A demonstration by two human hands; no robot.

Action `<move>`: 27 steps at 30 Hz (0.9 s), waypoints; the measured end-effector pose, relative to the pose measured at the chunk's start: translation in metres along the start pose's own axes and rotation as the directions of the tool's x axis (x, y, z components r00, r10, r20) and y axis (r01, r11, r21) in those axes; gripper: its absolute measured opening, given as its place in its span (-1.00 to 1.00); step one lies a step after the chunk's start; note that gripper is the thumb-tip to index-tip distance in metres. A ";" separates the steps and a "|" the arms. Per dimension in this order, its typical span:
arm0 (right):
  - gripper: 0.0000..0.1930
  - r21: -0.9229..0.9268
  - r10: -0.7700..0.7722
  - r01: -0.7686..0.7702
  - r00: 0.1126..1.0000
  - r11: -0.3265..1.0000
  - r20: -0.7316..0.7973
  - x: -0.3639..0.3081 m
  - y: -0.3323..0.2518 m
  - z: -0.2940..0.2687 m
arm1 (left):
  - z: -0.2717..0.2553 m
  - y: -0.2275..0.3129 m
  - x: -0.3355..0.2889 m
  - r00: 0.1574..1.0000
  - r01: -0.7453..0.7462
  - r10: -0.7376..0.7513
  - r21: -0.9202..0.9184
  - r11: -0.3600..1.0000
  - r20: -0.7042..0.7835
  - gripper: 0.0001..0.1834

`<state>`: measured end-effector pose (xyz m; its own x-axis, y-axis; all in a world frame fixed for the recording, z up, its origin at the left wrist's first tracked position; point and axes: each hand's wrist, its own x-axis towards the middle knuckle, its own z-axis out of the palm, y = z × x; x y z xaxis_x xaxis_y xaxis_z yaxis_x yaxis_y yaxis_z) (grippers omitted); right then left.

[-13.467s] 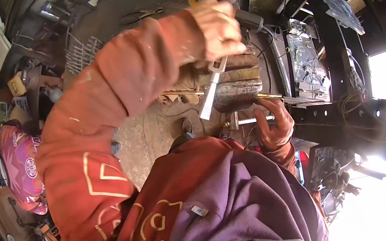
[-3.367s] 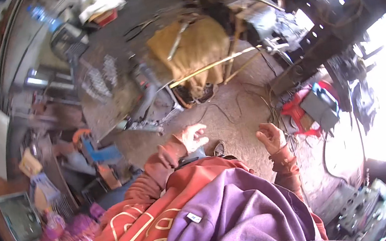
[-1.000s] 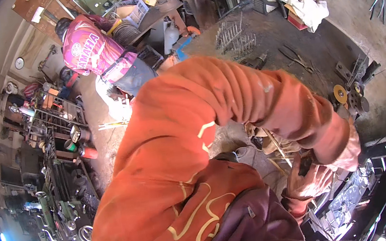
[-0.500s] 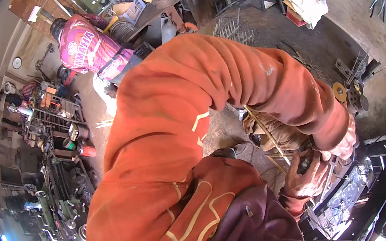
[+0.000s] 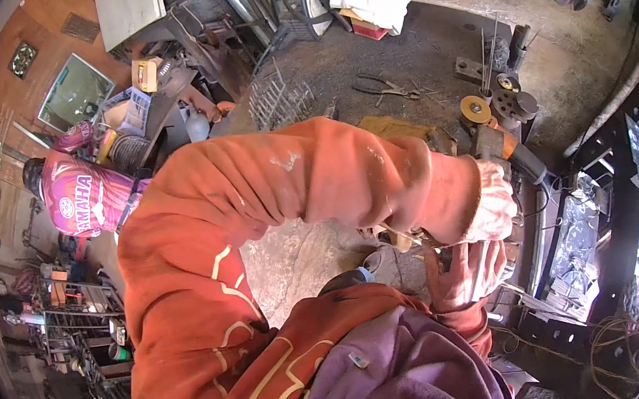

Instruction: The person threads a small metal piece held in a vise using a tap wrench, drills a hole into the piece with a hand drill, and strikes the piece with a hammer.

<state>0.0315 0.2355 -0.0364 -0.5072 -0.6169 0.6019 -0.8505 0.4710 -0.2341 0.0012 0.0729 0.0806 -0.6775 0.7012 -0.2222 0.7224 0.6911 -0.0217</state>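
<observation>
My left arm, in an orange sleeve, reaches across to the right side of the head view. My left hand [image 5: 495,200] is closed there, its fingers curled round something hidden from view. Just below it, streaked by bright light, my right hand [image 5: 470,270] looks closed too; the left wrist partly covers its fingers. What it grips does not show. A thin rod [image 5: 403,237] sticks out to the left from beneath my left forearm. Beyond my left hand lies an orange and black power tool [image 5: 520,157], apparently an angle grinder, with a cord.
A dark worktable [image 5: 412,42] carries pliers [image 5: 387,89], a yellow disc [image 5: 475,109], dark discs [image 5: 515,106] and upright metal spikes [image 5: 280,104]. White cloth [image 5: 378,0] lies on a box at its far edge. Another person [image 5: 88,189] stands at far left. Dark perforated metal beams [image 5: 617,192] stand at right.
My view has swung to the right, showing more of the worktable. Both hands now sit higher in the picture, beside the power tool. The held things, partly visible before, are now hidden.
</observation>
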 end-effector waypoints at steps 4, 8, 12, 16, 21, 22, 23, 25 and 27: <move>-0.35 -0.010 -0.001 0.000 0.998 1.000 -0.057 0.004 -0.001 0.000 | -0.014 0.004 0.002 0.978 0.104 -0.117 -0.082 0.991 -0.174 -0.62; -0.40 -0.023 0.024 -0.024 1.000 0.999 -0.020 -0.005 0.003 0.008 | -0.027 -0.006 0.002 0.983 0.181 -0.181 -0.132 0.974 0.011 -0.55; -0.45 -0.003 -0.013 0.013 0.999 1.000 -0.050 0.001 0.001 0.004 | -0.029 0.000 -0.023 0.990 0.057 -0.060 0.032 0.998 0.124 -0.46; -0.43 0.017 0.140 -0.145 0.978 0.989 0.152 -0.012 0.004 0.010 | 0.003 -0.006 -0.014 0.975 0.156 -0.176 -0.145 0.977 -0.134 -0.70; -0.48 -0.055 -0.070 0.066 0.995 0.996 -0.077 -0.002 0.006 0.001 | -0.010 0.008 0.004 0.867 0.407 -0.498 -0.564 0.719 -0.010 -0.67; -0.48 -0.049 -0.075 0.072 0.995 0.996 -0.071 0.002 0.004 0.001 | 0.005 0.000 0.008 0.912 0.260 -0.316 -0.227 0.939 -0.262 -0.64; -0.49 -0.039 -0.080 0.078 0.994 0.996 -0.067 0.003 0.002 0.004 | 0.011 -0.005 0.004 0.905 0.280 -0.337 -0.232 0.931 -0.260 -0.64; -0.49 -0.036 -0.077 0.075 0.994 0.997 -0.073 0.003 0.002 0.006 | 0.001 -0.007 -0.010 0.949 0.035 0.048 0.256 0.966 -0.310 -0.65; -0.50 -0.043 -0.081 0.078 0.994 0.996 -0.072 0.003 0.000 0.006 | -0.005 -0.004 -0.004 0.970 0.012 0.013 0.100 0.995 -0.243 -0.68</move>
<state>0.0290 0.2300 -0.0396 -0.4252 -0.6057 0.6726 -0.8808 0.4481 -0.1532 0.0001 0.0686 0.0864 -0.6815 0.7315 0.0209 0.7245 0.6785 -0.1213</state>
